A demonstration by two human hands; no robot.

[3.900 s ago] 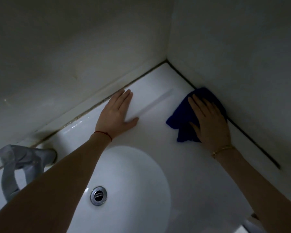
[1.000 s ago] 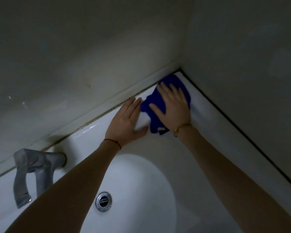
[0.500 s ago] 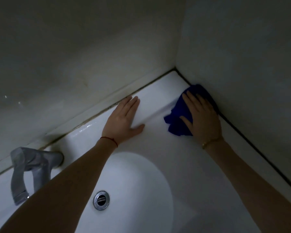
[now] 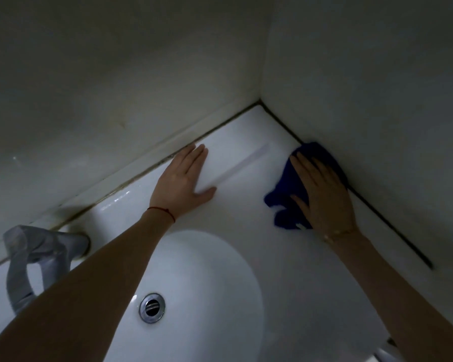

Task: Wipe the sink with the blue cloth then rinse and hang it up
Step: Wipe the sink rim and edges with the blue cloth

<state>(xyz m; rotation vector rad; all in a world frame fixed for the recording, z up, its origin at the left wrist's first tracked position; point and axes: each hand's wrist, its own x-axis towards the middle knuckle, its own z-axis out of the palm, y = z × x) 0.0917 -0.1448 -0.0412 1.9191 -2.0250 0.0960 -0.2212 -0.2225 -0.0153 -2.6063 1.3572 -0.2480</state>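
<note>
Right hand (image 4: 322,194) has slid the blue cloth (image 4: 285,197) nearer along the wall.

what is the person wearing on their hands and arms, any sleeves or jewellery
Both forearms are bare, with no sleeves or gloves in view. The left hand has a thin red string bracelet around its wrist. The right hand has a fine gold-coloured chain bracelet at the wrist. I see no rings on either hand, though the light is dim.
</note>
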